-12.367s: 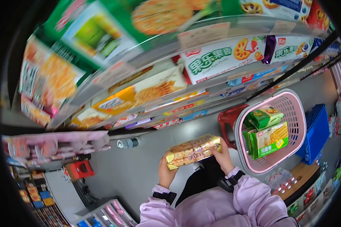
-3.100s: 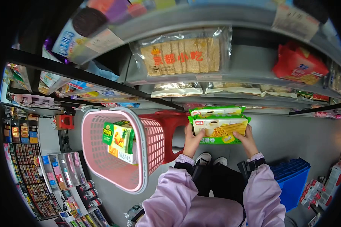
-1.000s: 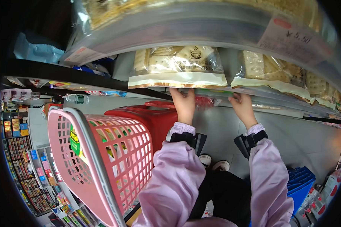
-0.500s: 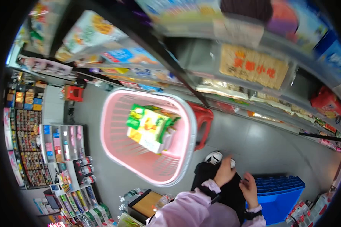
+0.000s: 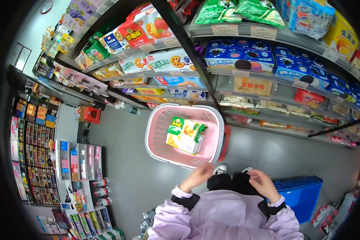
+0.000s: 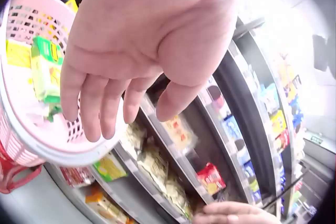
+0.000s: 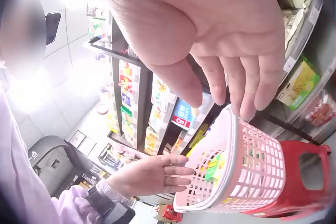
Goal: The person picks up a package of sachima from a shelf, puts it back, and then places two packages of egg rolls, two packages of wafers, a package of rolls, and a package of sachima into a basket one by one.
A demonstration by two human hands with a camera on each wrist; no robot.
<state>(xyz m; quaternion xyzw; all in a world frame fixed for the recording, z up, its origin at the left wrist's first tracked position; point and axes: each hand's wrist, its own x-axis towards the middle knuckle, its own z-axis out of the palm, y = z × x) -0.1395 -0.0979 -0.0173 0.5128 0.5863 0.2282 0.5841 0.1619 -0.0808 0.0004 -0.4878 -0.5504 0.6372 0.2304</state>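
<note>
My left hand (image 5: 197,177) hovers near the front rim of the pink basket (image 5: 150,138), palm bare and fingers relaxed. To its right my right hand (image 5: 265,186) hangs in front of the body, fingers loosely bent and holding nothing. Inside the basket lies a green and white biscuit pack (image 5: 188,130) with a pineapple picture, on top of other packs that it partly hides. The basket is perched on a red stool (image 5: 227,144). On the low shelf a green and yellow egg roll pack (image 7: 299,85) shows in the right wrist view.
Shelves of snacks rise ahead, with blue biscuit boxes (image 5: 240,56) and red and white boxes (image 5: 152,24). A blue crate (image 5: 296,202) stands on the floor at right, near bottled drinks (image 5: 324,216). Display racks (image 5: 78,160) stand at left.
Earlier the hands held a gold pastry box, then egg roll packs. One second ago they reached into the low shelf; now they are drawn back, holding nothing. The view has swung back.
</note>
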